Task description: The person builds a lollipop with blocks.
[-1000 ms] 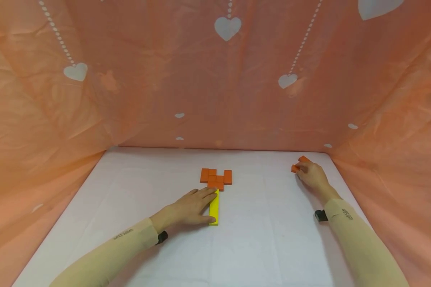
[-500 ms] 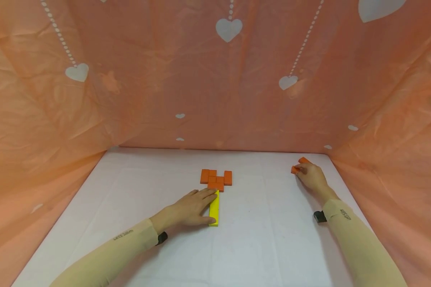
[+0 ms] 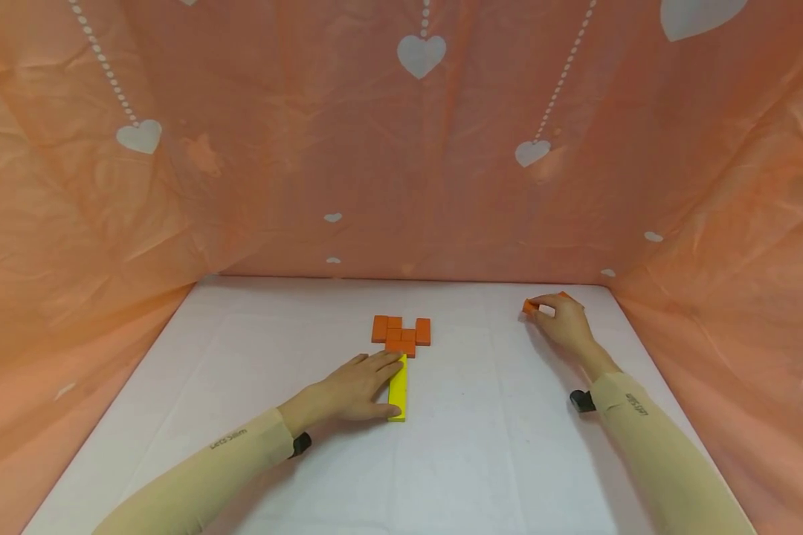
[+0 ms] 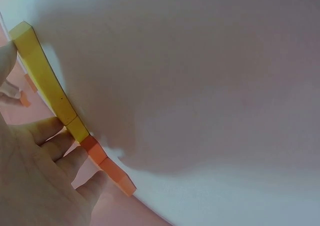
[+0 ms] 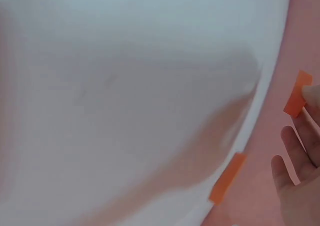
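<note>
My left hand [image 3: 358, 388] rests with nearly straight fingers on a long yellow strip [image 3: 398, 397] in the middle of the table. The left wrist view shows a seam dividing the strip's yellow pieces [image 4: 47, 80]. Touching its far end is a cluster of flat orange blocks [image 3: 401, 346], laid edge to edge. At the far right, my right hand [image 3: 565, 327] pinches an orange block [image 3: 529, 306] between thumb and fingers; the right wrist view shows this block [image 5: 298, 93] raised off the table.
Another orange block [image 5: 227, 178] lies on the table behind the right hand, mostly hidden from the head. Orange curtains [image 3: 401, 171] with white hearts enclose the white tabletop [image 3: 462, 461] at the back and sides.
My right hand has picked up the orange block and moved it left, away from the other block at the right. The left hand keeps its place on the yellow strip.
</note>
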Motion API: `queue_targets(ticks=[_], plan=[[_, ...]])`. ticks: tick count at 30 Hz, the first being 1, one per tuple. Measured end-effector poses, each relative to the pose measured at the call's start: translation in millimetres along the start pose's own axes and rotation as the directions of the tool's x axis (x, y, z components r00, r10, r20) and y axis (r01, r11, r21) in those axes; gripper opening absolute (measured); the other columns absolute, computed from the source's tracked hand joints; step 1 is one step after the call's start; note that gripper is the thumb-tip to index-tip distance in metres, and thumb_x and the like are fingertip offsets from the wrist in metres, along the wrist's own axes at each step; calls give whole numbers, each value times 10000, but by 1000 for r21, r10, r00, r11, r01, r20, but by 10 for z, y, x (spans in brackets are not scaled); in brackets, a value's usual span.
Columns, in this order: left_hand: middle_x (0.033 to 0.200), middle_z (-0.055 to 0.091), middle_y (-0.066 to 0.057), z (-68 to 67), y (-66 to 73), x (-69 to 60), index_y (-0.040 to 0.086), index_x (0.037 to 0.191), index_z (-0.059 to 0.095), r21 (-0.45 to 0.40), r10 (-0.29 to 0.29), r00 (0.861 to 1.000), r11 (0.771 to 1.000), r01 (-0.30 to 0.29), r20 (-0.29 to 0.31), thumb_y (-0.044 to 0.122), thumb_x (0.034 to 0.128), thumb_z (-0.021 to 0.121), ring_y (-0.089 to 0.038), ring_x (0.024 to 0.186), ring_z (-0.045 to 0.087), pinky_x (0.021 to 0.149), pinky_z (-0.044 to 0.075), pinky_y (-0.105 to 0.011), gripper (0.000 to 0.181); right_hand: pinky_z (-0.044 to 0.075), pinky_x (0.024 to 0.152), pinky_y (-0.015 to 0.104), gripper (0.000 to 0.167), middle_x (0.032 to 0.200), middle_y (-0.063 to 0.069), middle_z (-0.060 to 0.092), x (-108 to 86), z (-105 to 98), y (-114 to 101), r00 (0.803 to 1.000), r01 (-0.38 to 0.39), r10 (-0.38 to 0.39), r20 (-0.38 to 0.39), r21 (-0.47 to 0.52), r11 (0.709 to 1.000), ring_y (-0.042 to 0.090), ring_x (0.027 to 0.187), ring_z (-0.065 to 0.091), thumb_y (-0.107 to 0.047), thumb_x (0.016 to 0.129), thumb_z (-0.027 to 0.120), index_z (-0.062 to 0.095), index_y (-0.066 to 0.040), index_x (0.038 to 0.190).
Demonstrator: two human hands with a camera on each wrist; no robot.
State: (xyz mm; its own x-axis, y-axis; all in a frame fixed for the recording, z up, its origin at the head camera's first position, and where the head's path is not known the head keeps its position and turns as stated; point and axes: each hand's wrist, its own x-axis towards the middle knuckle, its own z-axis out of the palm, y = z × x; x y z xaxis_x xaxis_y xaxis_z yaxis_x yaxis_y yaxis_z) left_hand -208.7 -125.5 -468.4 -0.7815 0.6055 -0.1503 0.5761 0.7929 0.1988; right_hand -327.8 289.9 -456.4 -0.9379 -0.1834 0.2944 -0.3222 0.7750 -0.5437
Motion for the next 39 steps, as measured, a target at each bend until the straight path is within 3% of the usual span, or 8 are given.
queue_targets(ticks=[7, 16, 31, 39], plan=[[1683, 335, -77, 18, -11, 1, 86, 1587, 422, 4, 18, 1000, 1000, -18, -22, 571, 968, 648, -277, 1540, 328, 1224, 321, -524, 818, 449, 1088, 594, 308, 1305, 255, 674, 80, 97, -234, 999, 48, -49, 21, 11, 999, 446, 1285, 580, -75, 986, 677, 706, 39, 1270], [1697, 309, -57, 5, -10, 0, 102, 1598, 409, -8, 1, 1000, 1000, -1, -6, 582, 967, 639, -260, 1550, 307, 1240, 293, -523, 826, 421, 1123, 586, 321, 1339, 215, 670, 203, 286, -577, 994, 90, -92, 59, 32, 995, 438, 1310, 561, -82, 980, 681, 710, 7, 1287], [1707, 287, -47, 5, -1, -6, 112, 1606, 397, 2, -4, 1000, 1000, 4, 0, 613, 961, 626, -264, 1554, 298, 1238, 296, -527, 848, 455, 1107, 552, 299, 1282, 172, 707, 321, 671, -1104, 962, 243, -248, 114, 56, 968, 392, 1253, 607, -90, 957, 733, 740, -11, 1245], [1705, 292, -50, 1, 11, -11, 105, 1604, 401, 8, -5, 1000, 1000, 5, 4, 621, 962, 621, -271, 1552, 304, 1235, 300, -530, 852, 473, 1101, 528, 283, 1268, 156, 711, 328, 899, -1310, 945, 271, -281, 169, 75, 959, 368, 1258, 606, -105, 968, 729, 748, -27, 1240]])
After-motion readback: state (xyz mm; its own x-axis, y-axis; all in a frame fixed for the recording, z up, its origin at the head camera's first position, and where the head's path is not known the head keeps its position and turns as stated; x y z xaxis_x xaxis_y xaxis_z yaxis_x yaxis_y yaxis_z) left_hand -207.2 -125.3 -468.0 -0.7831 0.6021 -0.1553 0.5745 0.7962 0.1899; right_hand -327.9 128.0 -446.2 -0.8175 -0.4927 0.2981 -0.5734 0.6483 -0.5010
